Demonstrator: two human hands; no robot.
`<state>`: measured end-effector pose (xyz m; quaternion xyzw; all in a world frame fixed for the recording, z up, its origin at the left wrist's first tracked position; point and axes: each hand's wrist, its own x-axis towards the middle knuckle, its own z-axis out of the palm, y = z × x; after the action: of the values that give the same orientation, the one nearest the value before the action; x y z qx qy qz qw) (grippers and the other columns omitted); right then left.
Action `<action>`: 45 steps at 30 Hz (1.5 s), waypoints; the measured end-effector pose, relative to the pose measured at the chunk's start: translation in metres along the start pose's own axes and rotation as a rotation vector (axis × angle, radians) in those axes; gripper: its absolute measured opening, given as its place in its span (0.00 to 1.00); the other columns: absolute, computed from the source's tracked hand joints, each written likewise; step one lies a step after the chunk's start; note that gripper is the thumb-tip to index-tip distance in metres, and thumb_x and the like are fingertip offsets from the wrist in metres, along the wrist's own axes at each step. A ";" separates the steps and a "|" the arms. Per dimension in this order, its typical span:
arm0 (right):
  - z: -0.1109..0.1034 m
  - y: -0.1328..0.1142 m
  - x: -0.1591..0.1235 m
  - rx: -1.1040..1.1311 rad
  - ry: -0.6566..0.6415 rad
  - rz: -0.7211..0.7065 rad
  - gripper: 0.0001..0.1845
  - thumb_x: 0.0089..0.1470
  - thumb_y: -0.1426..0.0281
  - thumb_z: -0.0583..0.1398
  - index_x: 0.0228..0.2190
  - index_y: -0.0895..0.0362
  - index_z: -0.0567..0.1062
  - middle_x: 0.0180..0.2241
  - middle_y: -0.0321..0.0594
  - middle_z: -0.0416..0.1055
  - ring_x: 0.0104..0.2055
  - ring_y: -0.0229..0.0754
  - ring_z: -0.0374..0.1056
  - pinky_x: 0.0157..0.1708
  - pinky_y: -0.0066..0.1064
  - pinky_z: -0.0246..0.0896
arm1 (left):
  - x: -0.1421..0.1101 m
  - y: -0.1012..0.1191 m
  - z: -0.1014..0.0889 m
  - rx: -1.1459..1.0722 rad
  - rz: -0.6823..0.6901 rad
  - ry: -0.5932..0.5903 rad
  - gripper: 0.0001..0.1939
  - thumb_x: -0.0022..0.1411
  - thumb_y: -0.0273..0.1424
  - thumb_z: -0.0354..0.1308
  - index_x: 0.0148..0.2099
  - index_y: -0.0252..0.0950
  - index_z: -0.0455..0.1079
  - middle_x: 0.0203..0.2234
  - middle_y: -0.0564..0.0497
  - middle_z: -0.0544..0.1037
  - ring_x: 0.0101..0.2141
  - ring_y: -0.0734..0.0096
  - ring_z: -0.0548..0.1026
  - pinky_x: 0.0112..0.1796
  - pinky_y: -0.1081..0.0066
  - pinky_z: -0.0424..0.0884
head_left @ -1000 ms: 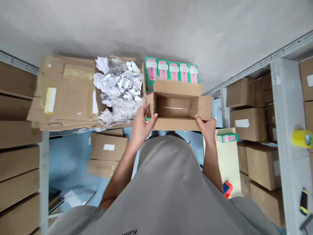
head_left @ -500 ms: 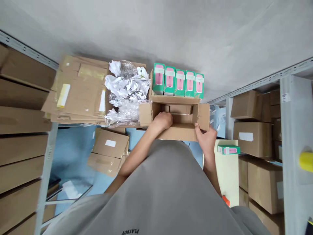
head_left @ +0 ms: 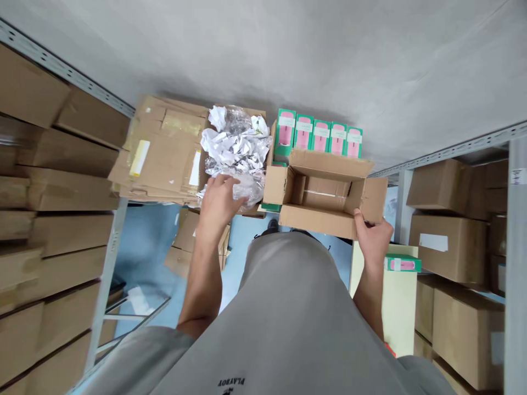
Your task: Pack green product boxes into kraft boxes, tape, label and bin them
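Note:
An open cardboard box (head_left: 319, 219) with its flaps spread is in front of me, and its inside looks bare. My right hand (head_left: 373, 236) grips its near right corner, thumb on the inner side. My left hand (head_left: 220, 200) is over the front of a carton filled with crumpled white paper (head_left: 236, 145) and clear plastic wrap (head_left: 249, 189). Its thumb and fingers are apart, touching or just above the plastic wrap. Behind the open box stands a row of several green-and-pink product boxes (head_left: 303, 131).
Flattened cardboard (head_left: 164, 153) is stacked left of the paper. Shelves of brown cartons (head_left: 69, 230) rise at left, with more cartons (head_left: 448, 247) at right. One green product box (head_left: 402, 263) lies on a pale surface (head_left: 399, 307). Metal shelf posts (head_left: 516, 219) flank me.
My left hand went from the open box's left edge into it, then out and leftward to the plastic wrap. My right hand kept its grip on the box. The view has shifted.

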<state>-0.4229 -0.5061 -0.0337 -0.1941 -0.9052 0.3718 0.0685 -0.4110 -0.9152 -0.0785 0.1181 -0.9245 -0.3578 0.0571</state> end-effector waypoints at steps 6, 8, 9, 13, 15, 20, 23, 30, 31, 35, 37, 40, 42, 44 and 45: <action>0.005 0.000 0.000 0.003 -0.016 -0.002 0.20 0.56 0.50 0.69 0.31 0.54 0.83 0.35 0.58 0.86 0.43 0.64 0.84 0.47 0.51 0.80 | 0.006 -0.016 -0.007 -0.101 0.029 0.042 0.04 0.66 0.36 0.68 0.37 0.45 0.80 0.44 0.44 0.85 0.51 0.43 0.81 0.65 0.41 0.74; 0.005 0.001 0.001 0.015 -0.019 -0.002 0.19 0.56 0.51 0.69 0.33 0.55 0.84 0.36 0.58 0.87 0.44 0.64 0.84 0.48 0.51 0.80 | 0.005 -0.002 -0.021 -0.124 0.033 0.075 0.03 0.69 0.36 0.66 0.41 0.44 0.79 0.45 0.46 0.85 0.50 0.48 0.82 0.62 0.46 0.77; 0.004 0.004 0.002 0.022 -0.021 0.005 0.20 0.56 0.51 0.69 0.33 0.56 0.84 0.36 0.59 0.87 0.45 0.64 0.84 0.48 0.51 0.80 | 0.004 0.006 -0.028 -0.125 0.033 0.088 0.04 0.71 0.36 0.65 0.43 0.43 0.78 0.46 0.45 0.85 0.50 0.50 0.82 0.61 0.48 0.78; -0.006 0.025 0.018 0.056 0.006 0.074 0.23 0.51 0.50 0.71 0.34 0.58 0.85 0.38 0.60 0.87 0.47 0.67 0.84 0.49 0.53 0.82 | 0.003 0.026 -0.042 -0.254 0.027 0.172 0.11 0.78 0.43 0.61 0.49 0.42 0.75 0.54 0.42 0.84 0.53 0.56 0.83 0.53 0.57 0.81; -0.010 0.043 0.031 0.090 0.031 0.097 0.25 0.48 0.49 0.72 0.36 0.58 0.86 0.40 0.58 0.88 0.48 0.67 0.85 0.50 0.53 0.83 | 0.005 0.030 -0.038 -0.409 0.025 0.207 0.15 0.77 0.48 0.63 0.48 0.42 0.74 0.50 0.44 0.84 0.50 0.59 0.84 0.49 0.62 0.82; 0.001 0.092 0.059 0.209 -0.024 0.137 0.29 0.45 0.50 0.72 0.40 0.60 0.86 0.44 0.55 0.88 0.52 0.62 0.85 0.56 0.49 0.81 | 0.008 0.047 -0.017 -0.697 0.025 0.168 0.20 0.71 0.54 0.70 0.46 0.44 0.76 0.39 0.50 0.81 0.43 0.64 0.82 0.45 0.66 0.83; 0.014 0.114 0.067 0.252 -0.065 0.173 0.29 0.43 0.50 0.72 0.39 0.61 0.86 0.45 0.56 0.88 0.53 0.62 0.85 0.57 0.51 0.80 | 0.007 0.065 -0.005 -0.861 -0.019 0.050 0.20 0.69 0.55 0.71 0.48 0.45 0.78 0.40 0.49 0.83 0.46 0.58 0.85 0.49 0.59 0.86; 0.001 0.142 0.075 0.280 -0.079 0.165 0.32 0.44 0.49 0.72 0.41 0.63 0.86 0.48 0.60 0.88 0.53 0.61 0.85 0.59 0.49 0.79 | 0.003 0.102 0.011 -1.000 -0.086 -0.124 0.23 0.67 0.54 0.72 0.53 0.45 0.82 0.48 0.42 0.87 0.60 0.43 0.85 0.57 0.43 0.86; -0.003 0.144 0.075 0.288 -0.067 0.166 0.32 0.44 0.49 0.73 0.42 0.63 0.86 0.49 0.60 0.88 0.54 0.61 0.84 0.60 0.50 0.78 | 0.003 0.104 0.014 -0.997 -0.087 -0.134 0.23 0.67 0.54 0.72 0.53 0.44 0.82 0.48 0.42 0.87 0.61 0.42 0.84 0.58 0.43 0.86; -0.016 0.148 0.076 0.307 0.020 0.197 0.32 0.43 0.51 0.73 0.42 0.63 0.86 0.50 0.60 0.87 0.56 0.62 0.84 0.61 0.51 0.78 | 0.004 0.107 0.021 -0.955 -0.094 -0.121 0.21 0.69 0.54 0.70 0.53 0.45 0.82 0.49 0.42 0.88 0.63 0.41 0.83 0.59 0.43 0.86; -0.013 0.147 0.076 0.293 0.017 0.207 0.31 0.44 0.52 0.73 0.42 0.64 0.86 0.49 0.61 0.87 0.56 0.62 0.84 0.60 0.51 0.78 | 0.006 0.108 0.026 -0.929 -0.088 -0.102 0.22 0.70 0.55 0.69 0.54 0.45 0.82 0.49 0.42 0.88 0.63 0.41 0.83 0.58 0.43 0.86; 0.003 0.143 0.078 0.303 -0.061 0.204 0.30 0.46 0.50 0.73 0.40 0.63 0.86 0.47 0.60 0.88 0.54 0.61 0.84 0.60 0.51 0.78 | 0.007 0.113 0.038 -0.926 -0.086 -0.120 0.23 0.69 0.56 0.69 0.53 0.45 0.82 0.50 0.41 0.88 0.62 0.40 0.84 0.57 0.41 0.87; 0.012 0.137 0.079 0.319 -0.144 0.191 0.31 0.46 0.46 0.73 0.39 0.61 0.85 0.45 0.59 0.88 0.54 0.62 0.84 0.59 0.54 0.78 | 0.006 0.118 0.049 -0.929 -0.092 -0.160 0.23 0.70 0.56 0.68 0.54 0.45 0.82 0.50 0.41 0.88 0.62 0.40 0.84 0.56 0.40 0.87; 0.012 0.127 0.078 0.325 -0.197 0.160 0.36 0.45 0.42 0.74 0.41 0.60 0.85 0.46 0.57 0.87 0.55 0.63 0.83 0.59 0.56 0.78 | 0.005 0.124 0.062 -0.926 -0.093 -0.195 0.23 0.70 0.56 0.67 0.56 0.46 0.81 0.51 0.42 0.88 0.61 0.40 0.84 0.56 0.38 0.86; 0.007 0.119 0.075 0.320 -0.174 0.129 0.39 0.45 0.40 0.74 0.44 0.60 0.86 0.50 0.58 0.87 0.58 0.63 0.81 0.61 0.56 0.77 | 0.004 0.127 0.069 -0.928 -0.092 -0.210 0.24 0.71 0.57 0.67 0.56 0.46 0.80 0.52 0.42 0.87 0.61 0.40 0.84 0.56 0.37 0.86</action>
<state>-0.4581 -0.4034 -0.1239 -0.2054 -0.8227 0.5300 -0.0038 -0.4502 -0.7803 -0.0433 0.0840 -0.6618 -0.7449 -0.0059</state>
